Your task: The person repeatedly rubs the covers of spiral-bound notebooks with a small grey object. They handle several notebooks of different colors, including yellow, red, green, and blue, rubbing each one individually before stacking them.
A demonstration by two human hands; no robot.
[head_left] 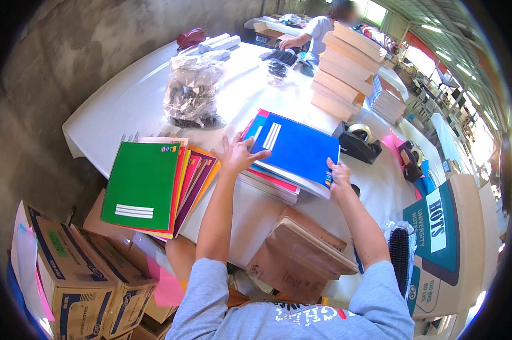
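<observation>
Blue and glossy, the top notebook (304, 150) lies aslant over a stack of notebooks (267, 190) in front of the person. From where I stand, the step looks like squaring up the pile. The right hand (339, 175) pinches the right edge, thumb on top; the left hand (239, 154) spreads open at the left edge, gripping nothing visible, and I can't tell whether it presses down. Next probably calls for a steady right grip, so loose layers don't slide. Leftward, a green notebook (141, 181) tops a fanned pile. The white table (125, 102) also carries a tape dispenser (355, 145); beyond, a co-worker (319, 28) stands near a concrete wall (97, 45).
</observation>
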